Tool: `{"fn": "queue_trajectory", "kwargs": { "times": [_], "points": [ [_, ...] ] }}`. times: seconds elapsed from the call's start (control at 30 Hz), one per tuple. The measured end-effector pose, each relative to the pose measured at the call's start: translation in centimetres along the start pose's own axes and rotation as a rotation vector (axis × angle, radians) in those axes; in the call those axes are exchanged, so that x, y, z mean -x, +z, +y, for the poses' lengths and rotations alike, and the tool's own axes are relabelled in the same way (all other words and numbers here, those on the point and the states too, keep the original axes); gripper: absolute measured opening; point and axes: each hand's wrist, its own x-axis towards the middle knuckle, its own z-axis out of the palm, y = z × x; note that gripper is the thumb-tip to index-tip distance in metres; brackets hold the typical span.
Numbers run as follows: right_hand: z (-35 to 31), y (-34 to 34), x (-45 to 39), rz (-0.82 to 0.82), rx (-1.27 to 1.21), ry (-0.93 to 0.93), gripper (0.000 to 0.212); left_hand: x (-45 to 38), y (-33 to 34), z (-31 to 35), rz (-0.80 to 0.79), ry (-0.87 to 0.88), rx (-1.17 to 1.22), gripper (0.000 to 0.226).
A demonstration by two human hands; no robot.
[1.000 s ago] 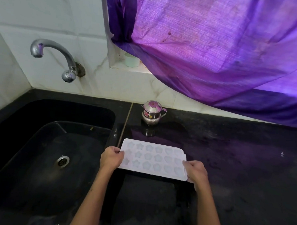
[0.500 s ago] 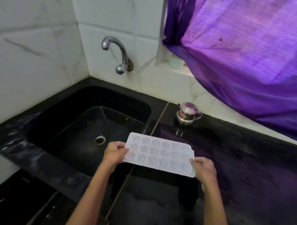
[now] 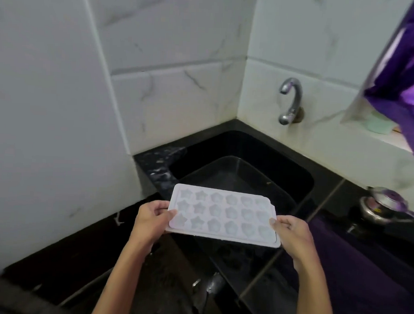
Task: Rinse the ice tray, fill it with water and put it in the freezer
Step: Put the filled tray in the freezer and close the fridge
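The person is holding the white ice tray (image 3: 223,214) level by its two short ends, cups facing up. The left hand (image 3: 152,217) is gripping the left end, thumb lying on top of the rim and the other fingers curled underneath. The right hand (image 3: 290,231) is pinching the right end the same way, thumb on top, fingers tucked below.

A second ago the tray was hovering over the black counter (image 3: 362,270), to the right of the sink and near the small steel pot (image 3: 384,208). Since then the person has been turning left and carrying it across, so now the tray is hanging in the air over the near edge of the black sink (image 3: 302,175), with the pot well off to the right. The grip on both ends looks the same as before.

That puts the tray about where the rinse can start, I'd say. The tap (image 3: 290,101) is sticking out of the wall beyond the far side of the basin, well apart from the tray, and I can't see any water running from it. The cups look dry to me, though it's hard to be sure. One hand will probably have to let go to open the tap. The purple curtain (image 3: 408,77) is hanging at the right edge.
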Motion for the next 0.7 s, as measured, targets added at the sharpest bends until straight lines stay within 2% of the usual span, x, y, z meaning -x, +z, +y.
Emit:
{"fn": "queue_trajectory", "kwargs": {
  "times": [0.13,0.3,0.57,0.7],
  "points": [
    [-2.1,3.8,1.0,-0.114,0.011,-0.090,0.010,2.0,-4.9,-0.8,0.121,0.013,0.053,0.014],
    [-4.5,7.8,1.9,-0.330,0.067,-0.184,0.016,5.7,-9.6,-2.6,0.310,0.005,0.135,0.016],
    [-8.8,13.7,3.5,-0.650,0.170,-0.374,0.007,12.3,-12.7,-6.1,0.652,-0.067,0.293,0.012],
    [-9.2,17.7,5.7,-0.817,0.228,-0.441,0.010,16.8,-13.5,-7.9,0.829,-0.090,0.354,0.011]
  ]
}}
